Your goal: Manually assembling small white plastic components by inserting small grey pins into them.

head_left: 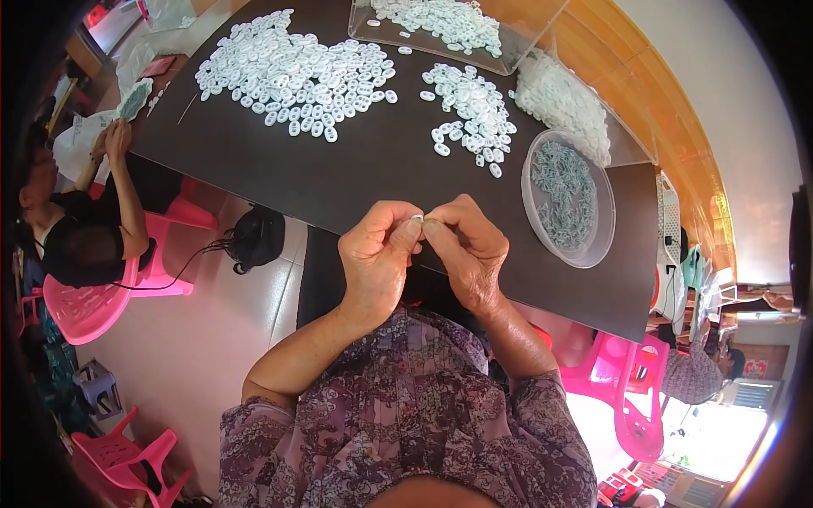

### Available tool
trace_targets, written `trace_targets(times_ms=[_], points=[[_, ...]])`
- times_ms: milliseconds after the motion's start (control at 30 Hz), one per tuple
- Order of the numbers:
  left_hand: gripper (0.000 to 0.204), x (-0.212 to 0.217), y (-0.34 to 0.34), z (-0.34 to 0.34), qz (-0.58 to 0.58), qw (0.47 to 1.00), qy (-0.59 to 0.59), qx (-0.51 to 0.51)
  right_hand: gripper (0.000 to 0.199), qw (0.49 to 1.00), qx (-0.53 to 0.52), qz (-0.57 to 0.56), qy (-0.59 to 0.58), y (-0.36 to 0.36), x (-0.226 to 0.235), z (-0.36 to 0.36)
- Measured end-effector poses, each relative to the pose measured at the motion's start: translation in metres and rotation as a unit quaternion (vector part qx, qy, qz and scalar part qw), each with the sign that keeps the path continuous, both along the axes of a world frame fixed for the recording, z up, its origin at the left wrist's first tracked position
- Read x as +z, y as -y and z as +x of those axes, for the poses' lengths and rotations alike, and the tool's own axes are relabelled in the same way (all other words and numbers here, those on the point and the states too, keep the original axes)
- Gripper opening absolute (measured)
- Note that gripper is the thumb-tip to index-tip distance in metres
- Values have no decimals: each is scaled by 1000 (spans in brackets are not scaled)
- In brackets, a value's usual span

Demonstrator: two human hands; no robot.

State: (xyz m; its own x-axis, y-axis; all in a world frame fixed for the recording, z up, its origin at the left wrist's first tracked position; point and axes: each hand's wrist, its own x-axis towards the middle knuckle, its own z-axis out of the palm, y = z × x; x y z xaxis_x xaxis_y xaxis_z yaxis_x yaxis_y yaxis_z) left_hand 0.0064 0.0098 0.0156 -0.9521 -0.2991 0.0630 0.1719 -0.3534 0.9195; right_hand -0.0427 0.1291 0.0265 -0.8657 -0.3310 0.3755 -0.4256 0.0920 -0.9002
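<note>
Over the near edge of the dark table, my hands meet fingertip to fingertip. A small white plastic piece [417, 218] shows between them, mostly hidden by the fingers. My left hand [378, 262] pinches it with thumb and forefinger. From the other side my right hand [468, 254] is closed in a pinch against the same piece; whether it also holds a second small part is hidden. Beyond them lie a broad heap of white oval pieces with holes [292, 72] and a smaller pile of similar pieces [476, 106]. Small grey-green parts [563, 190] fill a clear round tub [605, 222] on the right.
A clear box [508, 61] with more white pieces stands at the table's far side, beside a clear bag of pieces [563, 106]. On the left another person [85, 229] works seated on a pink chair [89, 305]. A pink chair [639, 406] stands right.
</note>
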Motion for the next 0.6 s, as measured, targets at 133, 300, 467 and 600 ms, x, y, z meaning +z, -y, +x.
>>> trace_targets(times_ms=[133, 300, 467, 600], points=[[9, -8, -2, 0, -39, 999, -31, 13, 4, 1000, 1, 17, 0, -2, -3, 0], [11, -5, 4, -4, 6, 1000, 18, -14, 1, 999, 17, 19, 22, -6, -7, -3], [12, -3, 8, -6, 32, 999, 11, -16, 5, 998, 35, 5, 60, -6, -3, -3], [13, 0, 9, -5, 26, 999, 16, -18, 7, 996, 28, -12, 88, -5, -6, -3]])
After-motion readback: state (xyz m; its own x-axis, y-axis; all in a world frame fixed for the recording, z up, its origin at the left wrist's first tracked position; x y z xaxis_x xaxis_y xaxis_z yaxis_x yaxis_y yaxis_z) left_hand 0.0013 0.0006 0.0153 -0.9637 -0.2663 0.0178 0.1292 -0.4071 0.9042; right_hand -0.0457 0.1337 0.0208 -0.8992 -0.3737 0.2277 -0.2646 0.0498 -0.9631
